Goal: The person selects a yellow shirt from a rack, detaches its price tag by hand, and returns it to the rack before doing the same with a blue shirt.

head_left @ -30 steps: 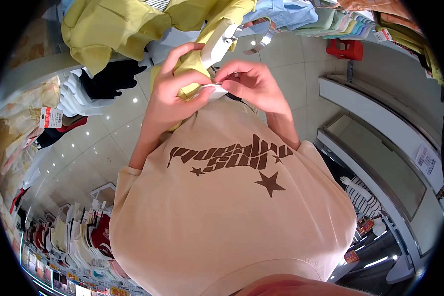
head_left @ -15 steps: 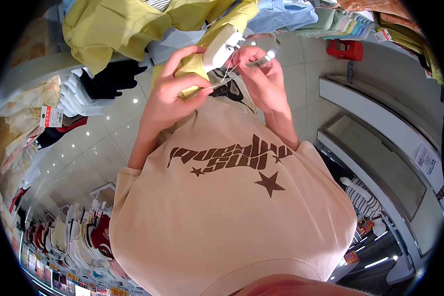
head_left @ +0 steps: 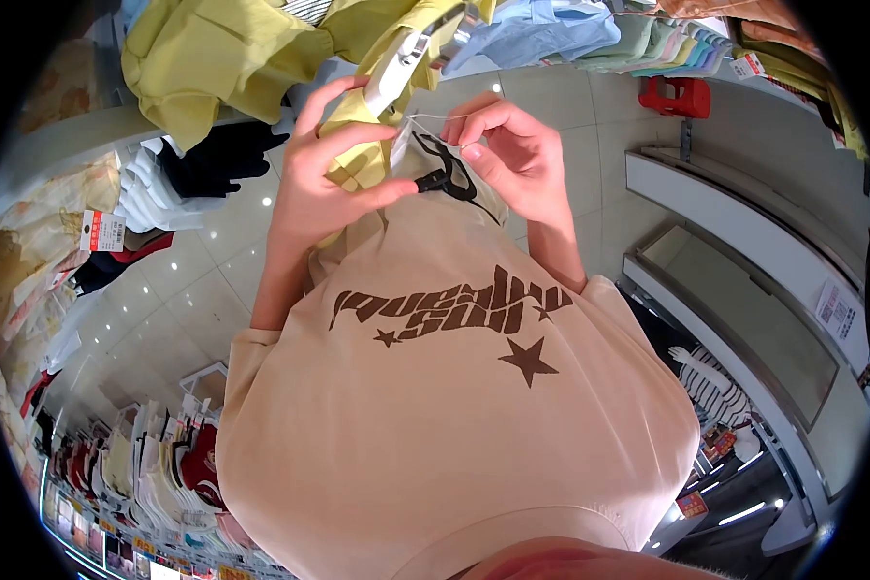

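Note:
In front of the chest, my left hand [head_left: 343, 159] has its thumb and fingers around the edge of a small pale tag [head_left: 402, 145]. A thin white string [head_left: 435, 117] runs from the tag to my right hand [head_left: 512, 150], which pinches it between thumb and fingers. Just above my left hand, a white plastic holder [head_left: 393, 75] with a metal part stands against a yellow garment [head_left: 353, 121]. Below the tag, a black strap with a buckle [head_left: 435, 181] hangs at the front of my beige shirt.
Yellow clothes [head_left: 227, 58] and blue clothes [head_left: 541, 34] lie along the top. A red stool [head_left: 674, 99] stands at the upper right, above white shelving [head_left: 744, 251]. Hanging garments [head_left: 145, 464] fill the lower left. A striped mannequin [head_left: 710, 391] is at the right.
The white holder has shifted up and away from my hands. My right hand has moved slightly down, and the string is now stretched between the hands.

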A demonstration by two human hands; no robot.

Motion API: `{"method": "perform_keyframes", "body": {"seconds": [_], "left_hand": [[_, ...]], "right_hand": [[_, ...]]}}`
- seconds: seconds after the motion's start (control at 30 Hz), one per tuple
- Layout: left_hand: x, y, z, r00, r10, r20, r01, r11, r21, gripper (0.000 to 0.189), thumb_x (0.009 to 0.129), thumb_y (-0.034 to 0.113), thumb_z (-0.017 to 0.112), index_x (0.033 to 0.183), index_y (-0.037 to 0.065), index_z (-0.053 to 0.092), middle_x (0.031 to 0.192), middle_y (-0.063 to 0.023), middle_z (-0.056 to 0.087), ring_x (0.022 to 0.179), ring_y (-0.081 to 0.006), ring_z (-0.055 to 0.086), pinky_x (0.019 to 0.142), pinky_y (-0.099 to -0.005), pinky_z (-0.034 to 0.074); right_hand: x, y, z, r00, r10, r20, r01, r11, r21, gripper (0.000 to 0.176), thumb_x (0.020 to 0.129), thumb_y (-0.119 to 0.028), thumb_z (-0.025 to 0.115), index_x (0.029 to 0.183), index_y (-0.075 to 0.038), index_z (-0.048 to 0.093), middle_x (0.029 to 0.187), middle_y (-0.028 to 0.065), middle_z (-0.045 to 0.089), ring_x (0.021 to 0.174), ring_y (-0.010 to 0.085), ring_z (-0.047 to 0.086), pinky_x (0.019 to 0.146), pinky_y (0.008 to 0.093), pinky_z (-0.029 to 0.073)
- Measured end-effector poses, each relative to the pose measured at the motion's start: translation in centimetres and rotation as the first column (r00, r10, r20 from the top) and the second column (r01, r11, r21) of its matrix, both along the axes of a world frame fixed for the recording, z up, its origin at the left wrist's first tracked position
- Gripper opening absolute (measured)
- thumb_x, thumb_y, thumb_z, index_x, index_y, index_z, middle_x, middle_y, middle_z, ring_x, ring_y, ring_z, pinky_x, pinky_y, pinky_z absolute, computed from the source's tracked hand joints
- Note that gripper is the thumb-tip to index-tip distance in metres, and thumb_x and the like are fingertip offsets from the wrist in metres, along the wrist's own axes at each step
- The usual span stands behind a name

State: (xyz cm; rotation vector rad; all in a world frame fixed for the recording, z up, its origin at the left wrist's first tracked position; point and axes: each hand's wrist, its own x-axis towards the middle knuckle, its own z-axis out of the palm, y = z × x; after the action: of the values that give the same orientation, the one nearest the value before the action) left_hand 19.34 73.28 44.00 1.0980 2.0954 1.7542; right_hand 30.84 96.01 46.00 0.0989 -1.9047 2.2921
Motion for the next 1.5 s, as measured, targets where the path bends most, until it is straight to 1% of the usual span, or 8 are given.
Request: {"method": "perform_keyframes", "body": {"seconds": [0.27,0.47,0.57,0.7,0.97,1.1,1.3,1.5], "left_hand": [[0.1,0.4,-0.1,0.994,0.085,-0.070,-0.090,0.994,-0.062,0.028,0.079,0.008,0.089,0.106,0.006,0.081,0.139,-0.0182,0.061,0.120,-0.0336,0.068,0.098,-0.0408,0.055],[0.4,1.4,0.4,0.994,0.063,-0.084,-0.067,0.996,-0.050,0.033,0.078,0.009,0.090,0.110,0.007,0.081,0.140,-0.0183,0.060,0.120,-0.0329,0.068,0.097,-0.0404,0.056],[0.4,1.7,0.6,0.990,0.075,-0.117,-0.080,0.996,-0.039,0.040,0.074,0.011,0.093,0.112,0.007,0.081,0.142,-0.0184,0.058,0.120,-0.0334,0.068,0.098,-0.0416,0.056],[0.3,1.9,0.7,0.992,0.064,-0.106,-0.068,0.997,-0.043,0.048,0.069,0.014,0.096,0.115,0.008,0.080,0.145,-0.0181,0.056,0.122,-0.0345,0.067,0.099,-0.0427,0.057],[0.5,2.5,1.2,0.987,0.115,-0.115,-0.122,0.991,-0.061,0.063,0.063,0.018,0.101,0.121,0.009,0.078,0.146,-0.0179,0.055,0.123,-0.0347,0.066,0.099,-0.0437,0.057],[0.2,2.7,0.9,0.995,0.048,-0.088,-0.053,0.997,-0.055,0.048,0.066,0.015,0.099,0.109,0.007,0.080,0.145,-0.0180,0.056,0.123,-0.0337,0.066,0.096,-0.0419,0.057],[0.3,2.8,0.0,0.996,-0.080,0.031,0.078,0.995,0.055,0.024,0.072,0.008,0.094,0.092,0.006,0.080,0.143,-0.0198,0.058,0.126,-0.0327,0.065,0.097,-0.0406,0.054],[0.6,2.8,0.1,0.990,-0.108,0.095,0.103,0.993,0.057,0.016,0.075,0.002,0.087,0.086,0.008,0.077,0.138,-0.0187,0.060,0.132,-0.0330,0.061,0.101,-0.0410,0.051]], "right_hand": [[-0.7,1.1,-1.2,0.991,0.048,-0.124,-0.075,0.972,-0.223,0.006,0.099,0.007,0.060,0.103,0.003,0.064,0.108,0.0163,0.067,0.103,0.0254,0.066,0.092,0.0407,0.054],[-1.5,1.3,-1.5,0.968,0.165,-0.188,-0.203,0.957,-0.207,0.008,0.094,0.008,0.063,0.100,0.002,0.064,0.104,0.0147,0.066,0.095,0.0226,0.064,0.083,0.0355,0.051],[-1.4,1.2,0.7,0.981,0.132,-0.141,-0.093,0.962,0.255,0.014,0.084,0.010,0.066,0.095,0.001,0.066,0.099,0.0127,0.068,0.090,0.0220,0.065,0.081,0.0344,0.052],[-1.6,1.0,1.7,0.970,0.183,-0.161,-0.117,0.929,0.350,0.018,0.078,0.011,0.069,0.092,0.000,0.070,0.094,0.0107,0.070,0.087,0.0230,0.066,0.078,0.0340,0.053],[-1.7,0.9,-0.2,0.939,0.262,-0.221,-0.295,0.946,-0.132,0.006,0.087,0.006,0.069,0.092,0.002,0.069,0.092,0.0141,0.068,0.084,0.0245,0.064,0.081,0.0387,0.052],[-2.4,0.6,-1.4,0.908,0.274,-0.316,-0.383,0.848,-0.367,0.004,0.095,-0.002,0.062,0.094,0.001,0.065,0.091,0.0137,0.064,0.080,0.0221,0.059,0.083,0.0415,0.051],[-2.3,0.1,-2.2,0.942,0.245,-0.231,-0.319,0.868,-0.381,0.016,0.100,-0.016,0.063,0.091,-0.006,0.055,0.089,0.0086,0.057,0.083,0.0210,0.056,0.083,0.0444,0.048],[-1.7,0.1,-2.4,0.993,-0.041,-0.112,0.004,0.951,-0.308,0.007,0.104,-0.002,0.059,0.104,0.003,0.063,0.099,0.0140,0.067,0.094,0.0232,0.066,0.089,0.0410,0.055]]}}
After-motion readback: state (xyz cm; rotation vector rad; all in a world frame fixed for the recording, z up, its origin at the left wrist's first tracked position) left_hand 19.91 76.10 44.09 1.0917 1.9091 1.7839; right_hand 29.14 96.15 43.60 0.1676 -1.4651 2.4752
